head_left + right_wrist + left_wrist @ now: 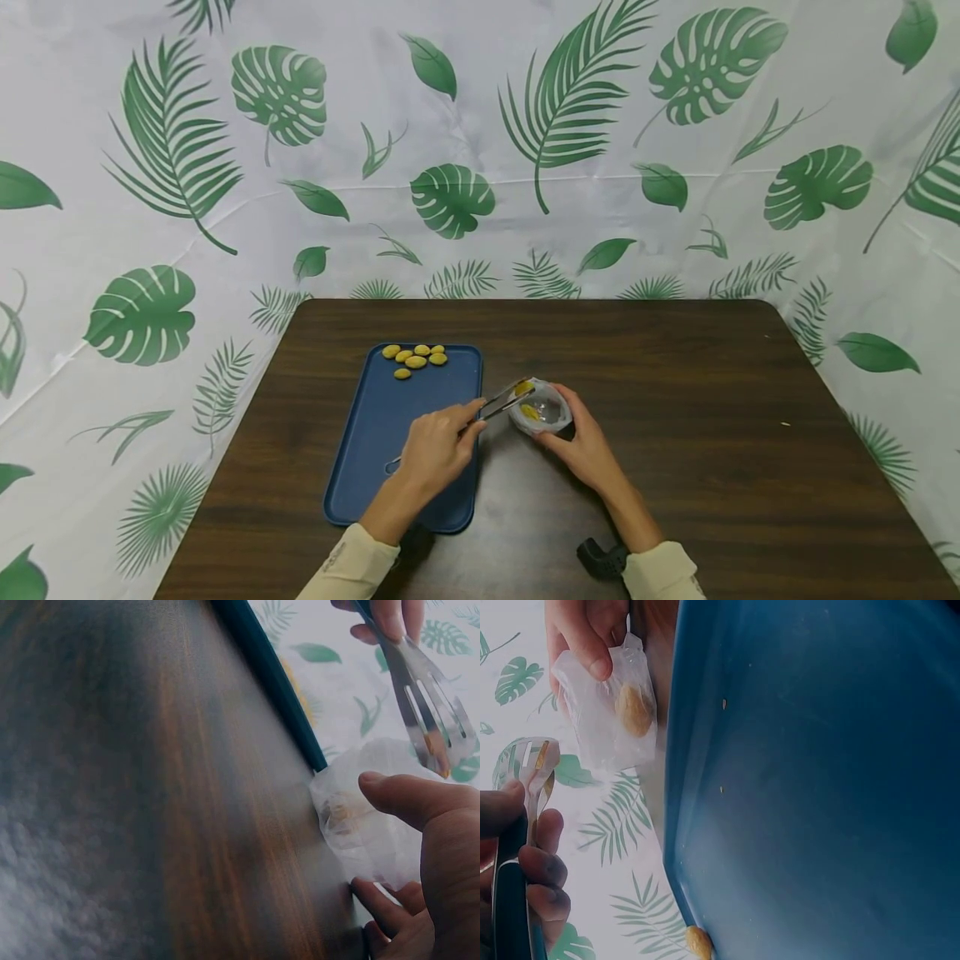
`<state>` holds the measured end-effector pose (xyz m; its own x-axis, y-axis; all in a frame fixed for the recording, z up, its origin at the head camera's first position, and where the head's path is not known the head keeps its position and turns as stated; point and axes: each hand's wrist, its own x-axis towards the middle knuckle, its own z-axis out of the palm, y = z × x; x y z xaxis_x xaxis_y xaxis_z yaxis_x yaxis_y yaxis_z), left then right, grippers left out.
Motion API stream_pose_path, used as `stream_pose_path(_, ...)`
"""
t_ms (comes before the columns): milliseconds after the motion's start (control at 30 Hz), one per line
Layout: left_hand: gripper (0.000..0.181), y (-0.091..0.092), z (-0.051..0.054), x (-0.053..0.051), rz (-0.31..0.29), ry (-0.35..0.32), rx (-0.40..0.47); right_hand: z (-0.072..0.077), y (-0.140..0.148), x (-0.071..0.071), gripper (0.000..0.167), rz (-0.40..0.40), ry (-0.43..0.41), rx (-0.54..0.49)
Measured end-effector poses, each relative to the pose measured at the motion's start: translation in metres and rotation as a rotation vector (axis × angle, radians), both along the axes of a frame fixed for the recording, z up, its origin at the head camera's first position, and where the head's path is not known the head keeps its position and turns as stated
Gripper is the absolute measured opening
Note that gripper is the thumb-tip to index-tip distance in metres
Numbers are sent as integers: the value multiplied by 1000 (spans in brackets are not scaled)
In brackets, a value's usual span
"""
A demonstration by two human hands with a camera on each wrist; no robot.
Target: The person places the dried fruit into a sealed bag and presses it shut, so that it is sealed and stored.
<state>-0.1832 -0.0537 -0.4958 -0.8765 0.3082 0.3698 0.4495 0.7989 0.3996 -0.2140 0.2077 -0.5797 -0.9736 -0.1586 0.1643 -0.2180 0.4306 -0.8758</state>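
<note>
My left hand (437, 448) grips a pair of metal tongs (495, 407), whose slotted ends show in the right wrist view. Between the tong ends is a yellow oval piece (522, 387), over the mouth of a clear plastic bag (557, 412). My right hand (588, 450) holds the bag's side with thumb and fingers, its mouth spread wide. Inside lies another yellow piece (529, 412), which shows through the plastic (634, 710) in the left wrist view. Below my left forearm is a blue tray (367, 450); several similar yellow pieces (416, 362) lie at its far end.
The tray stands on the left of a dark wooden table (675, 375). A small wire loop (392, 466) shows over the tray beside the left wrist. Tiny crumbs (724, 704) lie on the tray. Behind the table hangs a leaf-patterned cloth (465, 108).
</note>
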Motion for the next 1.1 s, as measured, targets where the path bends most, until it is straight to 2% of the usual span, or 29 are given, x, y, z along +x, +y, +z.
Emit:
stream_pose_path(200,34,3,0,0,-9,-31,6,2,0,0,79,-2,-11,1)
stream_pose_path(433,33,4,-2,-1,-18,-12,-5,2,-1,1,81,-8,-15,8)
stream_pose_path(667,33,5,-3,-2,-24,-33,-30,2,-2,1,80,-10,-8,3)
stream_pose_path(1100,36,4,-2,-4,-32,-23,-48,4,-2,1,80,-6,-1,-1)
